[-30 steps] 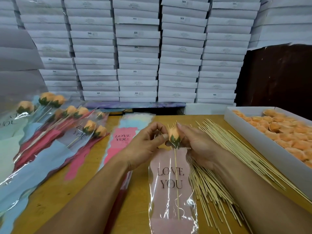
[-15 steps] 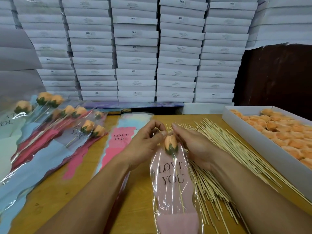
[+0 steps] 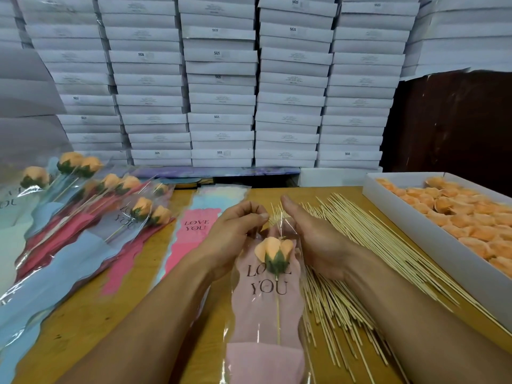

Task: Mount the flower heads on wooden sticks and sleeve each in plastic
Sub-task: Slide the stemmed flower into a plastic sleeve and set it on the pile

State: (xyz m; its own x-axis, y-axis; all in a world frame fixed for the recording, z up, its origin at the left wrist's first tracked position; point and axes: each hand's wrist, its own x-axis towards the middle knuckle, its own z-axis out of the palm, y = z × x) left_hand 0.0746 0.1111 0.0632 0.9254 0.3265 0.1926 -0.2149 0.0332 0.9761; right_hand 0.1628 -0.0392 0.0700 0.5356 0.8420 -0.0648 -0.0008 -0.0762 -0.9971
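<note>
sleeve [image 3: 266, 314]: glossy clear plastic | sticks [image 3: 368, 239]: pale bare wood | table [image 3: 83, 309]: matt wood

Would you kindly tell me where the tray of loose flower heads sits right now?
In the head view, the white tray of loose orange flower heads sits at the table's right edge, just right of the spread of wooden sticks.

A small packing workshop or stockroom: identical white cartons [image 3: 221, 87] stand stacked high behind a wooden worktop [image 3: 83, 314] that carries a heap of wooden sticks [image 3: 368, 245], printed plastic sleeves [image 3: 199, 225] and an open box of flower heads [image 3: 457, 217].
</note>
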